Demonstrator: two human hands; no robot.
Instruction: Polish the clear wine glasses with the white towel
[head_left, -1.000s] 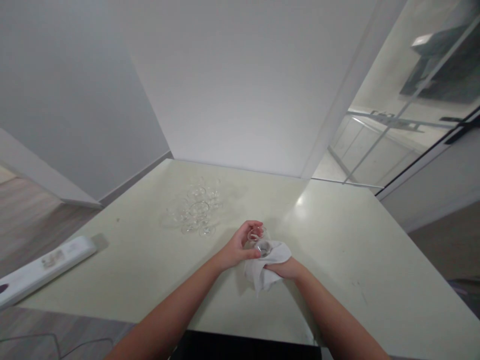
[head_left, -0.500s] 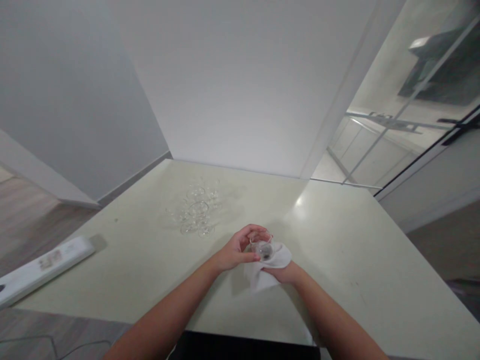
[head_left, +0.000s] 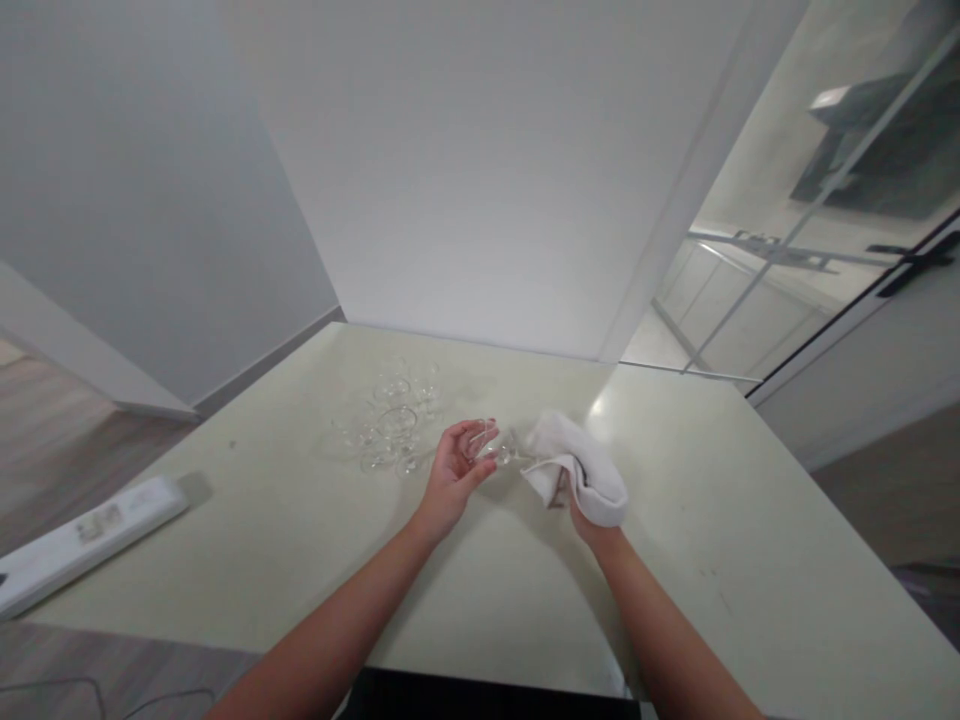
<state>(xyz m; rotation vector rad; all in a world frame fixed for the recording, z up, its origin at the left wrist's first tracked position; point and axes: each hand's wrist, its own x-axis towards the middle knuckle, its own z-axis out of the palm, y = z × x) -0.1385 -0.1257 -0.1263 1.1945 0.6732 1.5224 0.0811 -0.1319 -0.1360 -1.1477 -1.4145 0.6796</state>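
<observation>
1. left hand (head_left: 454, 465): fingers and thumb are curved around the bowl of a clear stemmed glass (head_left: 495, 450) and clamped on it.
2. glass position: above the near-middle part of the bench (head_left: 712, 500), between the two hands, tilted, with its stem side directed right towards the white cloth (head_left: 581, 465). contact between glass and cloth cannot be confirmed.
3. right hand (head_left: 589, 520): carries the white cloth, which is draped over most of it. the cloth hides the fingers, so whether they are apart or together cannot be told.
4. glass cluster (head_left: 396, 422): several clear glasses stand close together on the bench, to the left of the left hand and farther away.
5. long white bar (head_left: 90, 540): located at the left edge of the bench.
</observation>
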